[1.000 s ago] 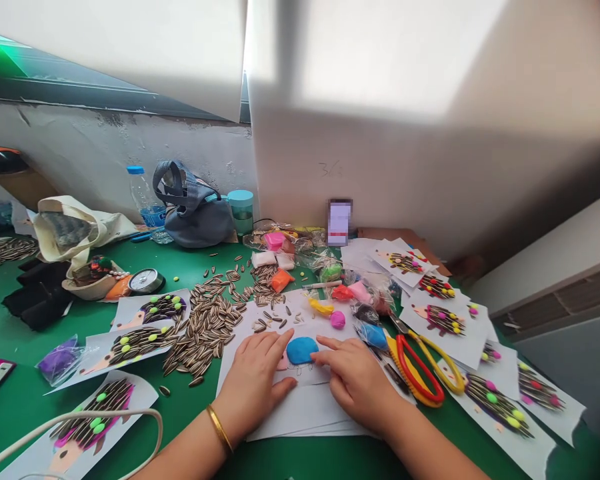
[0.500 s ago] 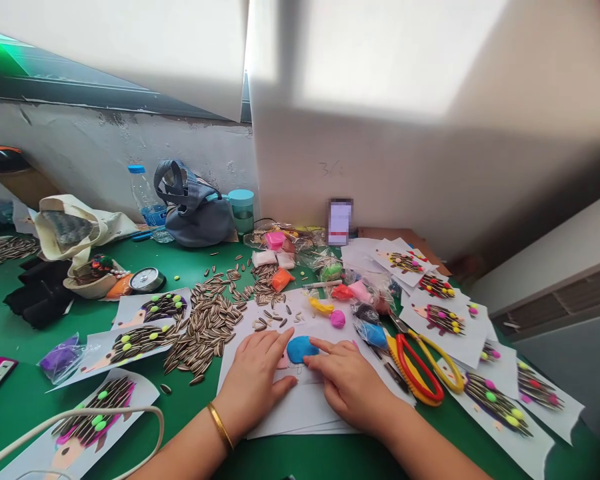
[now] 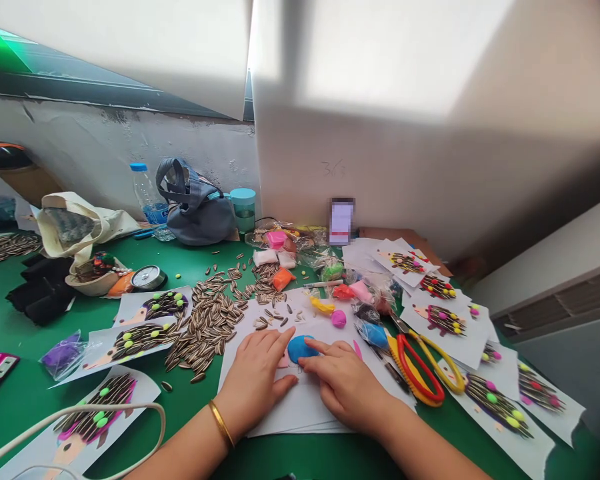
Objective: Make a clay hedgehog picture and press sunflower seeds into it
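A flattened patch of blue clay (image 3: 299, 348) lies on the white paper (image 3: 280, 421) in front of me, over a faint drawn outline. My right hand (image 3: 347, 377) touches the clay's right side with its extended fingers. Flat on the sheet to the left rests my left hand (image 3: 260, 367), fingers stretched, its fingertips close to the clay's left edge. A bit of pale pink clay (image 3: 283, 361) shows beside that hand. Loose sunflower seeds (image 3: 275, 319) and a magenta clay ball (image 3: 339, 319) sit on the paper beyond my hands, with yellow clay (image 3: 322, 305) nearby.
Sunflower seeds (image 3: 213, 320) are heaped at left. Finished hedgehog cards (image 3: 100, 413) lie on both sides of the green table (image 3: 190, 427). Red-and-yellow scissors (image 3: 420, 367) are at right, bagged clay (image 3: 375, 333) beside them. A phone (image 3: 341, 221) leans on the back wall; a white cable (image 3: 80, 410) loops front left.
My right hand has shifted slightly on the blue clay, its fingers reaching a little farther left. The left hand stays in place.
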